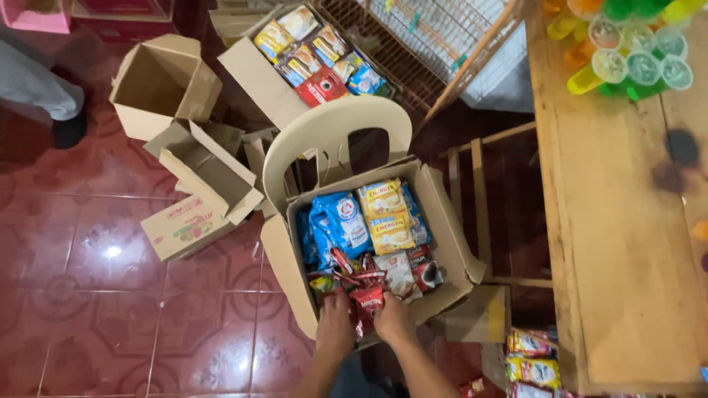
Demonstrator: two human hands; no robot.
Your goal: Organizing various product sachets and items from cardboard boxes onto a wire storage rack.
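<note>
Sachets: red strip of sachets [366, 304] sits at near edge of the open cardboard box [450, 243], btwn your two hands.
Left hand [335, 322]: closed round the strip's left side, fingers [333, 301] dug in among the packs.
Right hand [391, 319]: closed on the strip's right side, touching it.
Box: rests on seat of a beige plastic chair [335, 133]; approx full w/ blue packs [338, 221], yellow packs [387, 214], more red ones.
Progress: looks like sorting is mid-way; strip gripped, not lifted clear.
Left over: second box of packs [313, 44] behind the chair, empty boxes [158, 81] on the red tile floor [81, 295].
</note>
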